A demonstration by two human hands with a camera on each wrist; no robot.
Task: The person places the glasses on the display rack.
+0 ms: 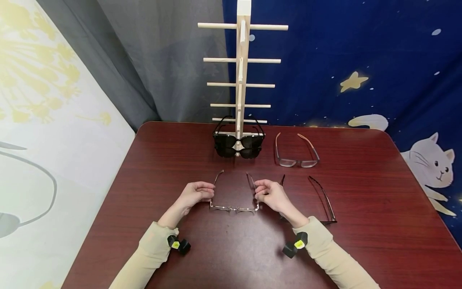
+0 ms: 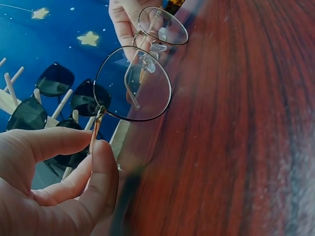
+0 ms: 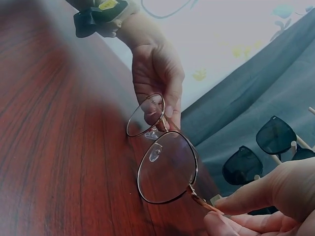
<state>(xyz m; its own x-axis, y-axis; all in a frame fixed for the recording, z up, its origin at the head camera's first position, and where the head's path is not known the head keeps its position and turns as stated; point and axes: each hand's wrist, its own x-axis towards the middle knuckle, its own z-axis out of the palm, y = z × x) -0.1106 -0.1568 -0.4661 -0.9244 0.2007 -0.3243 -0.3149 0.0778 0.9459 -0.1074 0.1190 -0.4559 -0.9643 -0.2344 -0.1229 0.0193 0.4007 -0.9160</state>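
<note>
Between my two hands is a pair of thin gold-and-dark wire-rimmed eyeglasses, its temples unfolded and pointing away from me. My left hand pinches one temple close to the hinge, thumb and fingers meeting on it in the left wrist view. On the other side my right hand pinches the opposite temple, also near its hinge. The round clear lens and the nose pads show plainly from the left wrist. In the right wrist view the near lens hangs over the red-brown table.
A wooden display rack with several crossbars stands at the back, two dark sunglasses on its lowest part. To its right lie grey-framed eyeglasses. Dark-framed eyeglasses lie beyond my right wrist, partly hidden by it.
</note>
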